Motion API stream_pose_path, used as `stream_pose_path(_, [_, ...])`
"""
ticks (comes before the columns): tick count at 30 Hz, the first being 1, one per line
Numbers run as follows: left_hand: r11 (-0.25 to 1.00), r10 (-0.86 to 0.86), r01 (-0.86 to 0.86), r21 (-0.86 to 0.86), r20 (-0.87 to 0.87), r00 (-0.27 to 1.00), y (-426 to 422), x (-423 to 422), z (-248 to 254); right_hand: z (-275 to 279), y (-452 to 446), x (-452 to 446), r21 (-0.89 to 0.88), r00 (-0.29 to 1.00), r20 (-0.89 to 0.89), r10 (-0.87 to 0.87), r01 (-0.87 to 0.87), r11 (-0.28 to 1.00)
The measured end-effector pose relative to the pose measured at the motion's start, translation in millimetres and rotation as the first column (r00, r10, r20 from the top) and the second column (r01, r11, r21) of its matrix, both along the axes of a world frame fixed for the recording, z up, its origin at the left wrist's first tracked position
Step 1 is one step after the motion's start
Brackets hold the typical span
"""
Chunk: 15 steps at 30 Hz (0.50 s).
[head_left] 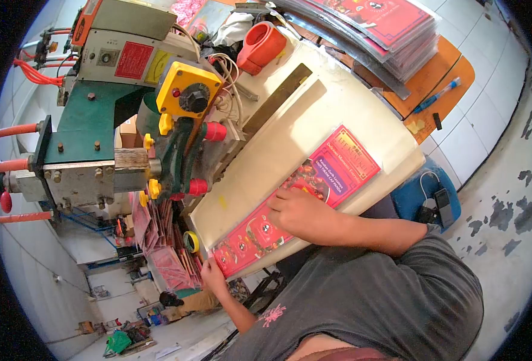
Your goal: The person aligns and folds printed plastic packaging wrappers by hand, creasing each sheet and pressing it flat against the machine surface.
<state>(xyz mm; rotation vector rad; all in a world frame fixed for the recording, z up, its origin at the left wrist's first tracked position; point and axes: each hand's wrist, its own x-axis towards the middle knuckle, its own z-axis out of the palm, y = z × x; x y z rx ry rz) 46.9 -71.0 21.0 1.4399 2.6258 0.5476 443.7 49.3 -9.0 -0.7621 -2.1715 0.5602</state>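
A long red printed banner (350, 159) in clear plastic lies slantwise over the cream worktop (251, 180), with food pictures and lettering on it. At the banner's lower left end, my left hand (214, 275) pinches the corner between thumb and fingers. My right hand (302, 212) rests over the banner's middle, its fingers curled and bunched near the far edge. Whatever may be under those fingertips is hidden. Close to my left hand sits a yellow tape roll (191, 241).
A green press machine (91, 129) with a yellow switch box (188, 90) stands at left. A red tape dispenser (261, 48) sits at the back. Stacked printed sheets (386, 27) and a blue pen (437, 94) lie on the orange table (458, 72). Another person (197, 302) is at lower left.
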Motion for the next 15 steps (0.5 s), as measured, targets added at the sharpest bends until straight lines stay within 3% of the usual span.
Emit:
stream_pose_path(3, [1.000,-0.001,-0.001,-0.021,-0.122,0.993,2,3,1,-7,4,-2,0.012,0.998,-0.056,-0.006,0.007,1.000])
stream_pose_path(10, [0.996,0.037,-0.056,-0.075,-0.230,0.972,3,4,-3,-5,8,-1,-0.002,0.997,-0.077,-0.006,0.006,1.000])
stream_pose_path(15, [0.998,0.008,0.005,0.068,-0.185,0.983,3,9,-8,-11,10,-4,0.007,0.993,-0.120,-0.011,0.012,1.000])
